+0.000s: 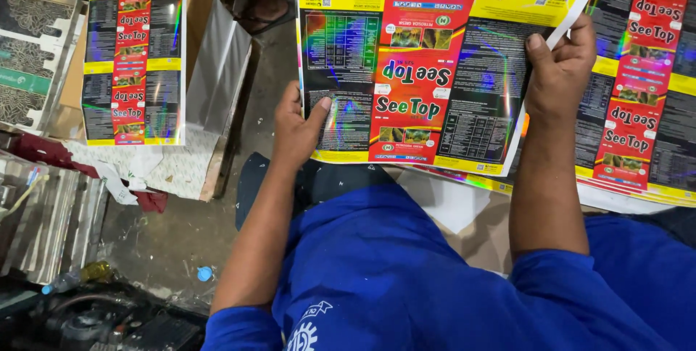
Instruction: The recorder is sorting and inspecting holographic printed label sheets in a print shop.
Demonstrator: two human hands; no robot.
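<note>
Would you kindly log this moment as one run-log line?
left hand: grips printed label sheet at its lower-left edge | right hand: grips its right edge | second label stack: lies at left

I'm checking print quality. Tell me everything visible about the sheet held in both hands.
The printed sheet is glossy, with rainbow glare: red centre panels, black text blocks, yellow bands. It is held flat and uncreased above the lap. The left hand pinches its lower left edge; the right hand grips its right edge.
</note>
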